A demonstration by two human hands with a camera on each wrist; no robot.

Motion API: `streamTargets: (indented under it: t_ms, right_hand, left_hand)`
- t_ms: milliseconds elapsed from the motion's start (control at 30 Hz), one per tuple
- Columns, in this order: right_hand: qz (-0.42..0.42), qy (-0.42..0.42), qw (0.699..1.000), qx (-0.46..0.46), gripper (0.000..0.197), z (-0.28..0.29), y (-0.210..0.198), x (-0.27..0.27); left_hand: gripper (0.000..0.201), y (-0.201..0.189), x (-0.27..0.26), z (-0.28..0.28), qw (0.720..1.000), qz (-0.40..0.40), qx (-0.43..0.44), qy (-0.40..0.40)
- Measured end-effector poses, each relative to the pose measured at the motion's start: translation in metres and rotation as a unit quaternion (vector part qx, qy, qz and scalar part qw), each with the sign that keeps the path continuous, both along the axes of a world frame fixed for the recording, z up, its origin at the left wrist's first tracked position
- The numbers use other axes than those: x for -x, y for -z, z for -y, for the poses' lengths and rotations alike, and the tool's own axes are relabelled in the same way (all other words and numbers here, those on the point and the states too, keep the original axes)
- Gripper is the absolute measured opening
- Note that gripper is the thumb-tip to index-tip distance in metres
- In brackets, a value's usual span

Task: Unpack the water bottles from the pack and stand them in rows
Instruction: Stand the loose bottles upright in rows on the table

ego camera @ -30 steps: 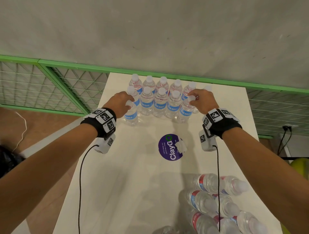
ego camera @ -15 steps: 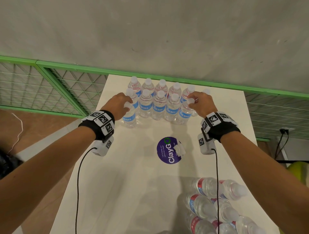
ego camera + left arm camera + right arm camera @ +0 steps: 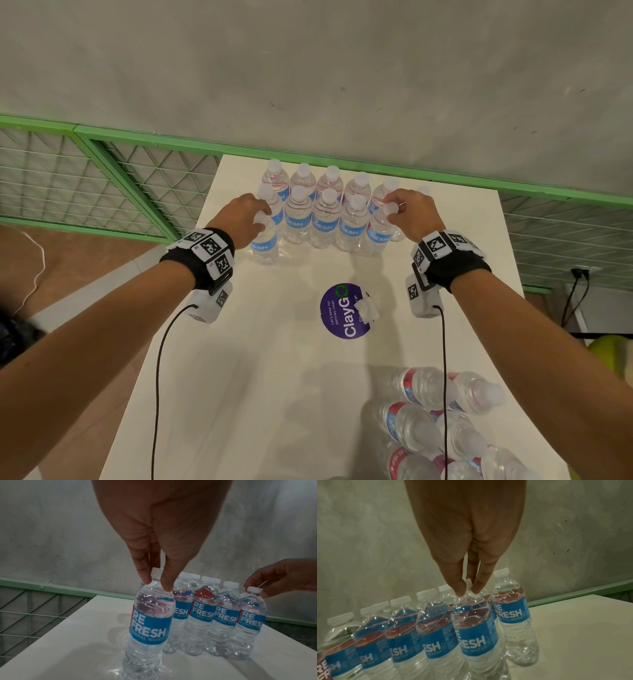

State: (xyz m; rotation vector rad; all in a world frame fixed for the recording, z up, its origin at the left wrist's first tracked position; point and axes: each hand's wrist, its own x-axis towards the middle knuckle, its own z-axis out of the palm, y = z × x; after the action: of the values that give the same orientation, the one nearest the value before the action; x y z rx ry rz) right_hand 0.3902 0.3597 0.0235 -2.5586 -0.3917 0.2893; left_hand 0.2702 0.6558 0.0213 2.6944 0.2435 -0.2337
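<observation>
Both bottles are held only by their necks, high above their bases, so the easy mistake here is a sideways nudge: the clear plastic water bottle with the blue REFRESH label [image 3: 150,620] under the left hand [image 3: 245,219] stands a little forward of the row, and if it is pushed in crooked it could knock its neighbour and topple the close-packed standing bottles [image 3: 329,209] like skittles. The same goes on the other side, where the right hand [image 3: 409,212] has the end bottle of the front row [image 3: 476,627] pressed close against the next one. Letting go before a base sits flat on the white table [image 3: 274,359] would also tip it. The left hand reaches down from above, thumb and fingers [image 3: 143,574] pinching just under the white cap; the right hand does likewise, fingertips [image 3: 459,588] closed on the neck of its bottle. Both forearms stretch out over the table toward the far edge. The remaining bottles lying in the clear wrap [image 3: 442,421] wait at the near right corner, beside a round purple sticker [image 3: 344,310].
</observation>
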Motion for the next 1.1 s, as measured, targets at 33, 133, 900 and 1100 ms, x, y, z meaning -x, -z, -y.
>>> streamTargets:
  t_ms: [33, 133, 900, 1100]
  right_hand:
    - [-0.002, 0.0, 1.0, -0.004, 0.032, 0.0, 0.0, 0.0]
    - [-0.005, 0.001, 1.0, -0.01, 0.032, -0.001, -0.001, 0.0]
    - [-0.242, -0.293, 0.902, 0.206, 0.026, 0.06, -0.076, 0.181]
    - [-0.218, -0.352, 0.862, 0.293, 0.037, 0.082, -0.063, 0.24]
  left_hand:
    - [0.032, 0.0, 0.0, -0.001, 1.0, -0.001, 0.001, 0.002]
    - [0.033, 0.001, -0.002, -0.001, 1.0, -0.002, 0.005, 0.001]
    - [0.036, 0.007, 0.201, 0.131, 0.89, -0.096, 0.102, 0.434]
    - [0.047, -0.003, 0.255, 0.181, 0.822, -0.129, 0.115, 0.543]
